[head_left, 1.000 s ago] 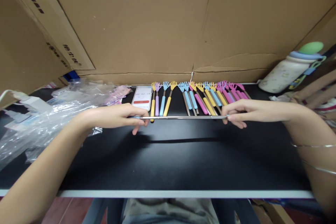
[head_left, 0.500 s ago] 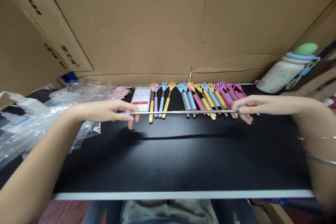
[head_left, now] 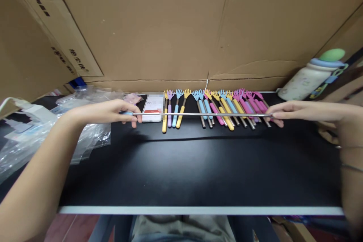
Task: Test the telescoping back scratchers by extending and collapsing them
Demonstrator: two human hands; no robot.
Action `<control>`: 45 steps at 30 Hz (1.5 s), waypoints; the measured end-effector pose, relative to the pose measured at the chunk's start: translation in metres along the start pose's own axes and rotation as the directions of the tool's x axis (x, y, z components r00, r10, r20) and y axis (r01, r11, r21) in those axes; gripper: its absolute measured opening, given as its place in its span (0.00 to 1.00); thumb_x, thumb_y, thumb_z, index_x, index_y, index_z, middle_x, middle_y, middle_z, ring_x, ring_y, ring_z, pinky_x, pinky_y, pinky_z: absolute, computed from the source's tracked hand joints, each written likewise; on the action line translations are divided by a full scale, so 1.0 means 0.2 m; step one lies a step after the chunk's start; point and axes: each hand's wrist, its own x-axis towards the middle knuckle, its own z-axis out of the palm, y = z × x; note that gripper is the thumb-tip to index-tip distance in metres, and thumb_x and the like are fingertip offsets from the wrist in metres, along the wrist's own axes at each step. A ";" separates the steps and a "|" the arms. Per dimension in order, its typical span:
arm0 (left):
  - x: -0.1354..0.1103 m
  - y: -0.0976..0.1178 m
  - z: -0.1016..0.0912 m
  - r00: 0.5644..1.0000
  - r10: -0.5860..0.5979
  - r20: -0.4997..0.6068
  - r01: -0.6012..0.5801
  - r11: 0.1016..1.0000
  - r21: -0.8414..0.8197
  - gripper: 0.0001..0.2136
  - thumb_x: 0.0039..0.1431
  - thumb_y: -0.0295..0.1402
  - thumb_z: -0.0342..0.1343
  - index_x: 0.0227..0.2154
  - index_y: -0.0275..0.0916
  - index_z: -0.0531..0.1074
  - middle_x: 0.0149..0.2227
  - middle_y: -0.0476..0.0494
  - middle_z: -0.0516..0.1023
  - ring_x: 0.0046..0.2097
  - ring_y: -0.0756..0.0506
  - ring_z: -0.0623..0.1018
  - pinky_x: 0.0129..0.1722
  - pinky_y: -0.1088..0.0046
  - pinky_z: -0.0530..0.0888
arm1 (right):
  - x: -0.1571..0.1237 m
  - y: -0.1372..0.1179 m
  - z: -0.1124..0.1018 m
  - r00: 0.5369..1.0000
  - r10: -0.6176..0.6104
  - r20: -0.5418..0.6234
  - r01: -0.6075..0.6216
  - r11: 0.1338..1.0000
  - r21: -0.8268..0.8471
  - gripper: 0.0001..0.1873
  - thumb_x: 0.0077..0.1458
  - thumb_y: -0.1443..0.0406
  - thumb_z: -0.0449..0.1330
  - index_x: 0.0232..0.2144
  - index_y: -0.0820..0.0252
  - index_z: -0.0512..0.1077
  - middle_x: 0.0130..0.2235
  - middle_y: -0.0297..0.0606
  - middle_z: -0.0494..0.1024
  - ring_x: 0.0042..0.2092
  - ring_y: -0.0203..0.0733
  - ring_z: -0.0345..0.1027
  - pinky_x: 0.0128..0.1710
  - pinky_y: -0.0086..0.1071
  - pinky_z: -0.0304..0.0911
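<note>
My left hand [head_left: 113, 111] and my right hand [head_left: 286, 111] each pinch one end of a thin telescopic metal back scratcher [head_left: 198, 114], stretched out level above the black table [head_left: 198, 166]. A bit of blue shows at the left end by my left fingers. Behind the rod lies a row of several collapsed back scratchers [head_left: 215, 107] with yellow, purple, blue and pink handles and small hand-shaped heads. A white phone [head_left: 153, 107] with a timer on its screen lies left of that row.
Clear plastic bags [head_left: 56, 128] are heaped at the left of the table. A white drinking bottle [head_left: 312, 77] with a green lid stands at the back right. Cardboard walls [head_left: 170, 26] close off the back and left. The table's white front edge [head_left: 198, 210] runs along the bottom.
My hands have drawn apart, the left going left and the right going right. The metal rod between them has grown much longer and sits a little higher and farther back.
</note>
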 end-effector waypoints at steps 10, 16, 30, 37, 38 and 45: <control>0.02 -0.02 0.01 0.997 -0.012 -0.072 0.017 0.997 0.070 0.17 0.61 0.46 0.44 0.40 0.41 0.72 0.40 0.46 0.76 0.43 0.45 0.72 0.46 0.72 0.66 | -0.04 0.00 -0.01 0.993 0.068 -0.101 -0.071 0.997 -0.021 0.22 0.54 0.46 0.49 0.30 0.56 0.71 0.34 0.38 0.71 0.40 0.42 0.63 0.47 0.32 0.54; -0.02 -0.04 0.04 0.970 -0.102 -0.223 0.142 0.975 0.171 0.22 0.59 0.50 0.45 0.48 0.41 0.66 0.52 0.42 0.68 0.51 0.41 0.67 0.49 0.69 0.62 | -0.03 0.02 -0.01 0.990 0.076 -0.123 -0.082 0.996 -0.043 0.23 0.54 0.46 0.48 0.32 0.57 0.70 0.35 0.39 0.71 0.41 0.43 0.63 0.47 0.32 0.54; -0.01 -0.10 0.07 0.883 -0.004 -0.469 0.255 0.844 0.473 0.17 0.62 0.45 0.42 0.46 0.43 0.68 0.42 0.42 0.71 0.44 0.42 0.65 0.44 0.69 0.58 | 0.04 -0.08 0.04 0.994 0.050 -0.092 -0.052 0.998 -0.021 0.23 0.55 0.47 0.49 0.37 0.59 0.68 0.33 0.39 0.71 0.35 0.39 0.63 0.34 0.31 0.60; 0.00 -0.07 0.07 0.938 -0.006 -0.348 0.160 0.894 0.418 0.17 0.62 0.47 0.41 0.42 0.42 0.67 0.43 0.46 0.71 0.44 0.44 0.65 0.43 0.71 0.59 | 0.06 -0.06 0.05 0.998 0.021 -0.052 -0.022 0.999 -0.027 0.21 0.56 0.48 0.48 0.37 0.57 0.69 0.30 0.36 0.68 0.32 0.37 0.61 0.34 0.31 0.59; 0.00 -0.07 0.06 0.942 -0.010 -0.337 0.148 0.911 0.386 0.17 0.62 0.47 0.41 0.42 0.42 0.67 0.43 0.46 0.71 0.44 0.44 0.65 0.42 0.72 0.60 | 0.05 -0.06 0.05 0.999 0.020 -0.051 -0.022 0.999 -0.037 0.21 0.56 0.48 0.48 0.35 0.58 0.69 0.30 0.36 0.68 0.33 0.37 0.61 0.35 0.31 0.58; -0.04 -0.12 0.06 0.927 -0.135 -0.350 0.245 0.924 0.293 0.20 0.60 0.50 0.42 0.45 0.43 0.68 0.40 0.44 0.71 0.41 0.43 0.68 0.41 0.71 0.63 | 0.03 -0.05 0.03 0.996 0.052 -0.066 -0.054 0.998 -0.030 0.22 0.55 0.48 0.49 0.36 0.60 0.67 0.36 0.41 0.70 0.35 0.38 0.62 0.38 0.32 0.59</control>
